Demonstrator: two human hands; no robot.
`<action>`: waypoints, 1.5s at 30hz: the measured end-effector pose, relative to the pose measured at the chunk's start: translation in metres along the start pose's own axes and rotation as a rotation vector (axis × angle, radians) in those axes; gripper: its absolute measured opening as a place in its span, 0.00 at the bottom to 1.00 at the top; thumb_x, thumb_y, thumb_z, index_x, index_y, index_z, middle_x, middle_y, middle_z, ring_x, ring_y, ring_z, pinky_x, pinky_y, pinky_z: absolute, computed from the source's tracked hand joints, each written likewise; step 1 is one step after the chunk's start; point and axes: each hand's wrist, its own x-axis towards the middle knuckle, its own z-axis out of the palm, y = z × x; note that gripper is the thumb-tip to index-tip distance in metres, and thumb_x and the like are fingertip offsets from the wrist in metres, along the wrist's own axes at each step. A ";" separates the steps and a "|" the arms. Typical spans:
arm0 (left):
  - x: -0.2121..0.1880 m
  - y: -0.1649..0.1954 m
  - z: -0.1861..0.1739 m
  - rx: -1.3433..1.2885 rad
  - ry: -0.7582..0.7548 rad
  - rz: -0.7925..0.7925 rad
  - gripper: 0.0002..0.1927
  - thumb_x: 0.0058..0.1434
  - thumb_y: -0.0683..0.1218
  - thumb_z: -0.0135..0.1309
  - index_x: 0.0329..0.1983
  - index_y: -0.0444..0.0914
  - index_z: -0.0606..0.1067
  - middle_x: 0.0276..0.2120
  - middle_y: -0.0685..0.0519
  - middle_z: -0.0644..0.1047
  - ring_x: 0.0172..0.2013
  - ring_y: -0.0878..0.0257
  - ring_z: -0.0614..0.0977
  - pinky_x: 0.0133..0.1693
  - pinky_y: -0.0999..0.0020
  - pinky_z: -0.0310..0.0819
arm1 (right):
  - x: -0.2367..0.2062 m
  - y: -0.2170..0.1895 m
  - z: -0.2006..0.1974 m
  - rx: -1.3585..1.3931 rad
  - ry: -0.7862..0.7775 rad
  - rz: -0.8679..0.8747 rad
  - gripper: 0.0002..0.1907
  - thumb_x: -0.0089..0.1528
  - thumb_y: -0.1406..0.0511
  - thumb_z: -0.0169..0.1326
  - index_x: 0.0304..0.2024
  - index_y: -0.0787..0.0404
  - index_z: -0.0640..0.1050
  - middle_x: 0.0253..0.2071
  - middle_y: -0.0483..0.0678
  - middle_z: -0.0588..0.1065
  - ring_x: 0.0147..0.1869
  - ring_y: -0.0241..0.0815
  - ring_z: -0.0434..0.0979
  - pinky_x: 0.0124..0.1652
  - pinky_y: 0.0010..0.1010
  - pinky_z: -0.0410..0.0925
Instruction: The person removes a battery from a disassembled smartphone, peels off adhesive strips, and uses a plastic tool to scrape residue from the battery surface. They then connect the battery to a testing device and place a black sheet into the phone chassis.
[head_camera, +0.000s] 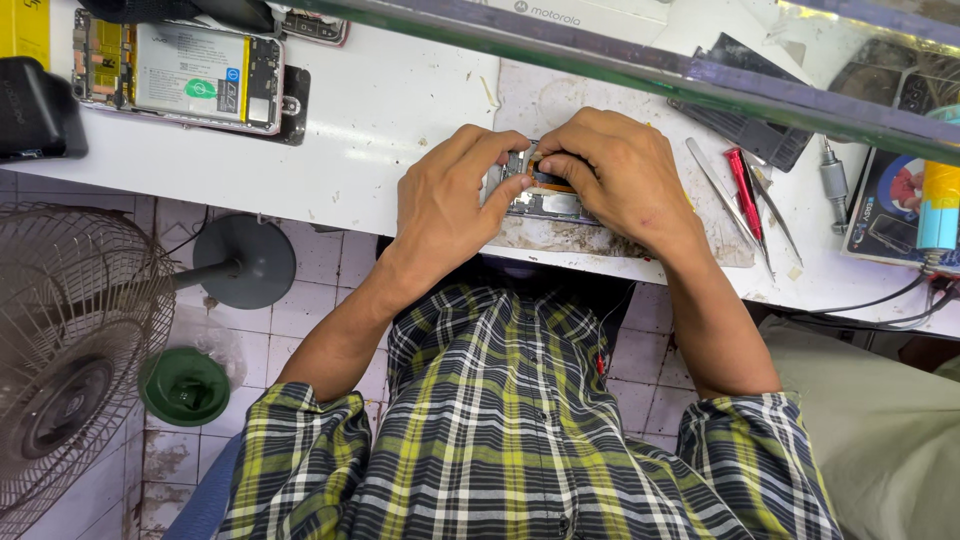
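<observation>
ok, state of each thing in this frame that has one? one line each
left hand: gripping the left end of the opened phone
right hand: fingers pressed onto the phone's insides
opened phone: back off, internals exposed, flat on the mat
second phone: back off, battery exposed, lying flat, untouched
red screwdriver: lying on the bench, unheld
tweezers: lying beside the screwdriver, unheld
fan: on the floor; cannot tell if spinning

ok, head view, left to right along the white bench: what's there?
Black pouch → opened phone with its battery showing → left hand → small opened device held by both hands → right hand → tweezers → red-handled screwdriver → blue-and-yellow tube.
</observation>
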 end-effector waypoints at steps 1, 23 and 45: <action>0.000 0.000 0.000 0.002 -0.008 -0.016 0.16 0.61 0.48 0.66 0.52 0.43 0.80 0.40 0.55 0.79 0.38 0.61 0.83 0.36 0.65 0.76 | 0.000 0.000 0.001 -0.005 -0.003 0.003 0.05 0.65 0.65 0.63 0.43 0.58 0.84 0.38 0.46 0.79 0.40 0.47 0.80 0.38 0.36 0.70; 0.002 0.009 -0.001 0.068 -0.041 0.028 0.24 0.62 0.50 0.64 0.58 0.41 0.71 0.45 0.50 0.75 0.44 0.53 0.80 0.41 0.56 0.74 | -0.092 0.002 -0.029 -0.053 0.426 0.364 0.11 0.69 0.70 0.65 0.55 0.61 0.81 0.49 0.50 0.77 0.31 0.39 0.67 0.34 0.30 0.64; 0.004 0.046 0.022 -0.595 -0.301 -0.079 0.34 0.63 0.46 0.63 0.69 0.36 0.63 0.57 0.45 0.74 0.53 0.59 0.81 0.49 0.64 0.83 | -0.139 0.030 -0.012 0.846 0.338 0.493 0.19 0.65 0.73 0.60 0.57 0.70 0.73 0.44 0.50 0.79 0.42 0.30 0.77 0.37 0.19 0.69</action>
